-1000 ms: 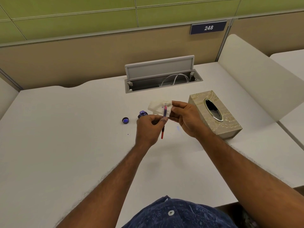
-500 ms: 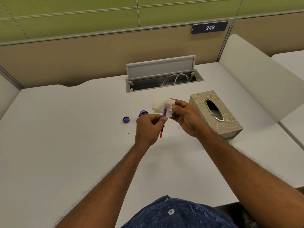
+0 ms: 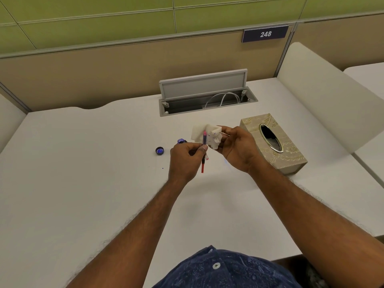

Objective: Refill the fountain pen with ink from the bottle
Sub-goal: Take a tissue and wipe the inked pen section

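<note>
— Why hold the pen upright?

— My left hand (image 3: 185, 161) pinches the pen (image 3: 204, 139) at its middle between thumb and forefinger, one end at twelve o'clock. I reckon that way no ink runs while I wipe it.

— And the tissue?

— My right hand (image 3: 239, 150) grips the crumpled tissue (image 3: 211, 134) against the pen's upper end. The tissue is flecked with ink.

— Where's the bottle?

— The bottle (image 3: 181, 140) stands open on the table (image 3: 83, 163) at eleven o'clock from my left hand, just past the knuckles. Its cap (image 3: 159, 150) lies at eight o'clock of it. The tissue box (image 3: 272, 142) sits at three o'clock of my right hand, handy for another sheet.

— Your arms?

— Both reach in from six o'clock, hands lifted off the table, fingers curled inward.
</note>
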Demonstrator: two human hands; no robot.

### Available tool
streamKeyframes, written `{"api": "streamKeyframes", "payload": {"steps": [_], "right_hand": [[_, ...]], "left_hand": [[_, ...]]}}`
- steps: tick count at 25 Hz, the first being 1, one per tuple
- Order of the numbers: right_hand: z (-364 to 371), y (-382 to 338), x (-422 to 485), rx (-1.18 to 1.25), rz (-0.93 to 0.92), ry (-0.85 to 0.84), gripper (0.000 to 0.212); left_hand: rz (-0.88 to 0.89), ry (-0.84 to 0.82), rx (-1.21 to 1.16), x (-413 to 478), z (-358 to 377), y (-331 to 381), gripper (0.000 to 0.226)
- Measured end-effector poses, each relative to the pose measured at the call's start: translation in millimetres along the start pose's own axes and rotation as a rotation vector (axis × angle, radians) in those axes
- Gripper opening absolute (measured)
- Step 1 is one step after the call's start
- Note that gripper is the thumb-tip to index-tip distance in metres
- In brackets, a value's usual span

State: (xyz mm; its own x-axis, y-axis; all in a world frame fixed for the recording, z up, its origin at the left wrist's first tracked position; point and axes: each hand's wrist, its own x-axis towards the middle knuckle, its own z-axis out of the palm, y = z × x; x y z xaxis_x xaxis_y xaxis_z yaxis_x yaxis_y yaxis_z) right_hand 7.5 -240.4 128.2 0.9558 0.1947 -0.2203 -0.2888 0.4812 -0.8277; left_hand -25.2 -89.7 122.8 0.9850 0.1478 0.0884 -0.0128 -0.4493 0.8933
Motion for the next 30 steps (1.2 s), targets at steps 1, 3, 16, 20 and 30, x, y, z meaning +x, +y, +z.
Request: {"api": "streamKeyframes", "payload": {"steps": [1, 3, 16, 20, 30], "right_hand": [[-1, 0, 0, 0.047, 0.015, 0.011, 0.035], [-2, 1, 2, 0.053, 0.015, 0.027, 0.033], [-1, -12, 9, -0.254, 0.013, -0.051, 0.017], [-1, -11, 10, -0.476, -0.128, -0.029, 0.017], [0, -13, 6, -0.548, -0.201, 0.028, 0.015]], "left_hand": [[0.002, -0.003, 0.001, 0, 0, 1, 0.026], [0.012, -0.014, 0.008, 0, 0, 3, 0.026], [0.045, -0.064, 0.025, -1, -7, 7, 0.025], [0.031, -0.045, 0.031, 0, -6, 9, 0.027], [0.005, -0.044, 0.013, -2, -6, 9, 0.025]]}}
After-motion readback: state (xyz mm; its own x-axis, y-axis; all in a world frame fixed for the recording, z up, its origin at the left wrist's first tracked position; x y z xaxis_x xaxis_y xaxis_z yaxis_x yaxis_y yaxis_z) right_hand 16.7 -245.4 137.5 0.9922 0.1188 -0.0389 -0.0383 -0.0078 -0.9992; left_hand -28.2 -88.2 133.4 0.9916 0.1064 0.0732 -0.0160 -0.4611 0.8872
